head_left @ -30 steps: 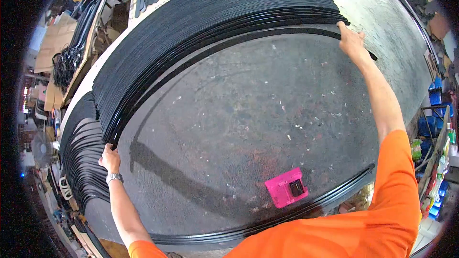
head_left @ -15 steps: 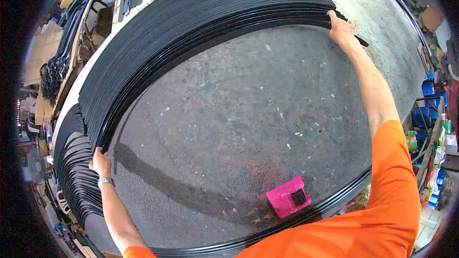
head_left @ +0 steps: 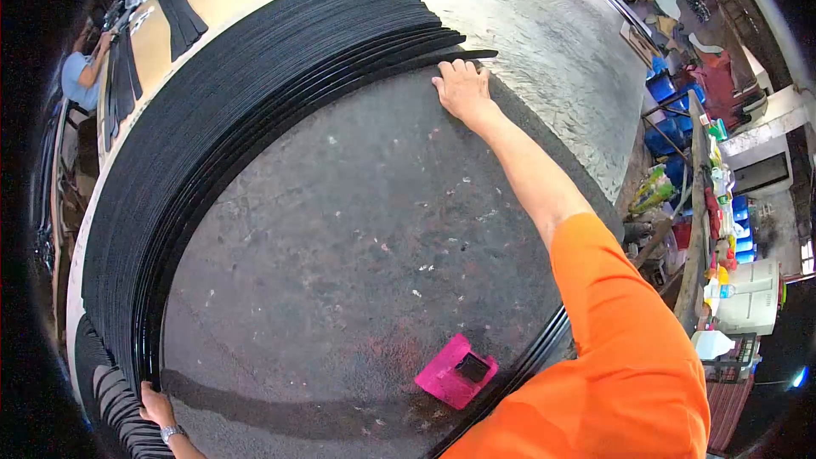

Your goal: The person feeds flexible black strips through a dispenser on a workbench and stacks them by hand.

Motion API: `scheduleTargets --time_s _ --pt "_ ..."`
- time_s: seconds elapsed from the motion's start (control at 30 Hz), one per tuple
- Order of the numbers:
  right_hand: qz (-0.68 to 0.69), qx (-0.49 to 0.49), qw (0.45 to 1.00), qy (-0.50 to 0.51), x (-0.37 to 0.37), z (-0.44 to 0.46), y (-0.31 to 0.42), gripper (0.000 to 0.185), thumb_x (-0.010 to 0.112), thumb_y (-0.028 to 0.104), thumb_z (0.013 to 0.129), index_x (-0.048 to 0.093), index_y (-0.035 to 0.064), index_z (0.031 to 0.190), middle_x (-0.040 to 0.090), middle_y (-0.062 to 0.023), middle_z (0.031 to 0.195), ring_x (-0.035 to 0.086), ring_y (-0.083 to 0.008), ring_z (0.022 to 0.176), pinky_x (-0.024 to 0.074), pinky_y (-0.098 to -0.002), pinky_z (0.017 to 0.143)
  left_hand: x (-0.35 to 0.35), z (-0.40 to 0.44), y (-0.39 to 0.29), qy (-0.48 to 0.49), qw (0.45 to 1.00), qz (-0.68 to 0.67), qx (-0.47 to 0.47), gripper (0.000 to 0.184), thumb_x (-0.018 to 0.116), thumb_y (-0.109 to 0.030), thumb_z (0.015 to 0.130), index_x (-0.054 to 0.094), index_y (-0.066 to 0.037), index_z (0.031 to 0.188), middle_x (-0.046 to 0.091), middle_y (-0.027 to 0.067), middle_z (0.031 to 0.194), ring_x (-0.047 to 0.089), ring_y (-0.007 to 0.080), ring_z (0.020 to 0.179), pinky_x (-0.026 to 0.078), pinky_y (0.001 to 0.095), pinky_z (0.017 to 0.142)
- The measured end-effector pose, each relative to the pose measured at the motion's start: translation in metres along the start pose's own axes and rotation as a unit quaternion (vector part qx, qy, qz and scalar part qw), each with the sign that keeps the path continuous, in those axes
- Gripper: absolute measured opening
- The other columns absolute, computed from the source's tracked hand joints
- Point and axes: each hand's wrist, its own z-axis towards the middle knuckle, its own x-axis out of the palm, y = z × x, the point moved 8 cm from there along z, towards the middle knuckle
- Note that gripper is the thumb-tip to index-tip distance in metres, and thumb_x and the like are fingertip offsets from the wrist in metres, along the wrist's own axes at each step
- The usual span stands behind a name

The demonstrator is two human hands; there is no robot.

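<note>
Long black strips (head_left: 280, 59) lie side by side in a wide curved stack on the dark table (head_left: 340, 221). At the lower left, my left hand (head_left: 156, 408), with a watch on the wrist, has its fingers closed at the near end of the innermost strips. My right hand (head_left: 464, 92) rests at the far end of the innermost black strip (head_left: 425, 59), whose tip sticks out past the stack; the fingers are bent over it, and their grip is partly hidden.
A pink tray (head_left: 442, 370) with a dark block lies near the table's front edge, beside more black strips (head_left: 544, 342). Another person (head_left: 81, 76) works at the upper left. Blue containers (head_left: 667, 127) and bottles stand at the right.
The view has swung to the right. The innermost strip, apart from the stack at first, now lies along it, and my right hand has moved with its far end toward the stack.
</note>
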Motion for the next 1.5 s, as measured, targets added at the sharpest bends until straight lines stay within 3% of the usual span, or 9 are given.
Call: scheduleTargets --time_s 0.3,0.33,0.37,0.4,0.5,0.63,1.07,1.27,1.5 --pt "-0.008 0.106 0.975 0.194 -0.006 0.022 -0.008 0.045 0.052 0.042 0.098 0.064 0.0058 0.122 0.064 -0.0173 0.126 0.059 -0.0360 0.121 0.0460 -0.0567 0.100 0.026 0.015 0.024 -0.161 0.975 -0.038 0.149 0.048 0.051 -0.017 0.094 0.051 0.000 0.139 0.063 0.0169 0.134 0.059 0.0294 0.123 0.043 0.0382 0.105" --pt "-0.018 0.093 0.980 0.177 -0.006 0.021 -0.006 0.045 0.051 0.042 0.099 0.066 0.0061 0.120 0.065 -0.0186 0.124 0.060 -0.0362 0.120 0.0467 -0.0543 0.100 -0.004 -0.010 -0.013 -0.022 0.994 -0.100 0.034 0.039 0.055 -0.011 0.091 0.060 -0.007 0.130 0.070 0.0159 0.122 0.066 0.0343 0.110 0.050 0.0429 0.094" --pt "-0.067 0.007 0.991 0.119 0.063 0.030 -0.030 0.041 0.047 0.036 0.101 0.067 0.0044 0.120 0.067 -0.0181 0.122 0.062 -0.0371 0.117 0.0478 -0.0532 0.099 -0.027 -0.028 -0.035 -0.112 0.993 0.018 0.033 0.033 0.054 -0.014 0.091 0.063 -0.014 0.123 0.073 0.0134 0.110 0.069 0.0357 0.101 0.052 0.0467 0.084" --pt "-0.134 -0.066 0.979 0.140 0.006 0.014 0.010 0.040 0.044 0.030 0.103 0.067 0.0013 0.120 0.066 -0.0170 0.125 0.062 -0.0371 0.115 0.0486 -0.0521 0.097 -0.103 -0.083 -0.122 -0.039 0.988 0.115 -0.098 0.030 0.055 -0.019 0.091 0.065 -0.016 0.119 0.073 0.0127 0.108 0.070 0.0349 0.101 0.052 0.0475 0.083" --pt "-0.141 -0.080 0.978 0.133 0.064 0.015 -0.021 0.045 0.043 0.037 0.105 0.057 0.0098 0.139 0.059 -0.0174 0.137 0.056 -0.0375 0.124 0.0443 -0.0514 0.103 -0.050 -0.045 -0.055 -0.126 0.978 0.160 -0.049 0.019 0.059 -0.023 0.084 0.061 -0.015 0.101 0.071 0.0124 0.091 0.070 0.0351 0.093 0.049 0.0527 0.075" --pt "-0.150 0.028 0.980 0.124 0.061 0.002 -0.037 0.051 0.039 0.051 0.105 0.048 0.0247 0.147 0.052 -0.0109 0.144 0.051 -0.0363 0.130 0.0510 -0.0561 0.095 -0.060 -0.047 -0.067 -0.116 0.986 0.101 -0.067 0.023 0.051 -0.010 0.085 0.066 -0.015 0.101 0.074 0.0085 0.100 0.070 0.0256 0.103 0.037 0.0573 0.092" --pt "-0.056 0.025 0.989 0.136 0.100 -0.010 -0.061 0.060 0.032 0.051 0.106 0.040 0.0150 0.153 0.043 -0.0156 0.154 0.042 -0.0361 0.140 0.0392 -0.0532 0.110 -0.067 -0.106 -0.117 -0.284 0.955 0.081 -0.029 0.011 0.058 -0.013 0.089 0.063 -0.013 0.098 0.059 0.0070 0.098 0.060 0.0250 0.096 0.037 0.0453 0.093" --pt "-0.045 0.018 0.988 0.147 0.063 -0.042 -0.029 0.060 0.033 0.049 0.107 0.040 0.0101 0.153 0.042 -0.0185 0.154 0.042 -0.0365 0.140 0.0372 -0.0506 0.113 -0.016 -0.207 -0.142 -0.238 0.969 -0.062 -0.024 0.048 0.056 -0.032 0.098 0.054 -0.005 0.137 0.054 0.0165 0.145 0.053 0.0319 0.130 0.041 0.0507 0.104" --pt "-0.007 -0.065 0.988 0.139 0.003 -0.105 0.016 0.050 0.045 0.035 0.104 0.052 0.0026 0.141 0.050 -0.0185 0.148 0.046 -0.0351 0.137 0.0386 -0.0450 0.113 -0.008 -0.341 -0.173 -0.174 0.980 -0.086 -0.033 0.057 0.057 -0.036 0.098 0.049 -0.003 0.144 0.043 0.0162 0.154 0.039 0.0319 0.143 0.035 0.0549 0.111"
